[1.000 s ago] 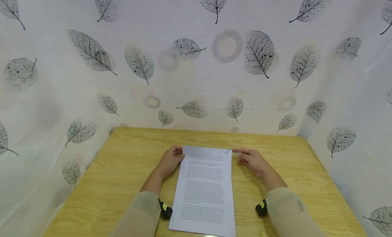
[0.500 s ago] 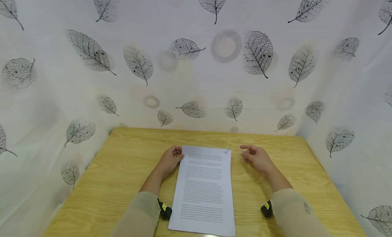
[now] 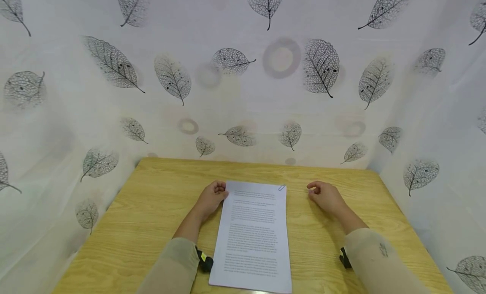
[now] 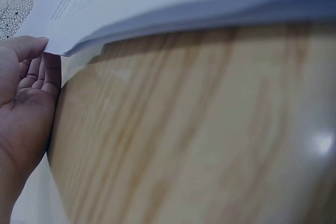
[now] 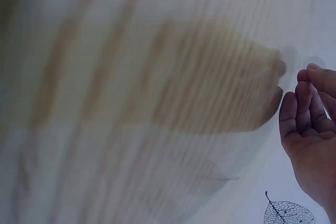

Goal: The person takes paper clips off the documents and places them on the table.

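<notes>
A stack of printed paper sheets lies lengthwise before me in the head view. My left hand pinches its far left corner; the left wrist view has the thumb on top of the paper's corner and the fingers below. A paper clip sits on the far right corner of the stack. To the right, apart from the paper, is my right hand, fingers bent and thumb near the index fingertip. A tiny pale spot shows at those fingertips, too small to identify. In the right wrist view the right hand shows nothing clear between its fingers.
Under everything is a wood-grain table. A white curtain with leaf prints hangs behind and along both sides. Black wrist cameras are worn at both sleeves.
My right hand has moved right, away from the clipped corner, and its extended index finger has bent in toward the thumb. The left hand, paper and clip stay in place.
</notes>
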The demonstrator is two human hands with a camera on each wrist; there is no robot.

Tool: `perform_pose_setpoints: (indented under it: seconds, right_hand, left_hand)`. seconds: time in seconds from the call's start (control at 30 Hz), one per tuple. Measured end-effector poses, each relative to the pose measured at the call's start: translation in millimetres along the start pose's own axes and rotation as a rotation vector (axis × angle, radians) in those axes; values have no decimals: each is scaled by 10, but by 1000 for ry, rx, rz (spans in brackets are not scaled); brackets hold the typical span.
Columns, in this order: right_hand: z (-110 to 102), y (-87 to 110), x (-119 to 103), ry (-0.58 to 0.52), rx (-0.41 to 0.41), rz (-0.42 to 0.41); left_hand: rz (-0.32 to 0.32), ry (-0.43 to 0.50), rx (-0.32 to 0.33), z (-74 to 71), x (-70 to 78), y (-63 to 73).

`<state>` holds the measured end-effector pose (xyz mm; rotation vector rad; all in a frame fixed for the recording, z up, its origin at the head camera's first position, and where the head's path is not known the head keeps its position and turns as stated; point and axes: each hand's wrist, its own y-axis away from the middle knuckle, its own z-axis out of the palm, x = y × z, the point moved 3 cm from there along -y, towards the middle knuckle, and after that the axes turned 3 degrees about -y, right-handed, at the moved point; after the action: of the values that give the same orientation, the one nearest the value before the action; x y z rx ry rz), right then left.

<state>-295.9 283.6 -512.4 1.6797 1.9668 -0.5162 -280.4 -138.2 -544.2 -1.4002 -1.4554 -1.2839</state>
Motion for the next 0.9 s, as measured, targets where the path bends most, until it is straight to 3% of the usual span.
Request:
perform_pose_setpoints:
  seconds: [0.3, 0.9]
  right_hand:
    - [32, -23, -27, 103, -23, -77]
    - [-17, -14, 9, 79, -46, -60]
  left_hand:
    - [0, -2, 7, 0, 2, 9]
    - [5, -14, 11, -4, 4, -1]
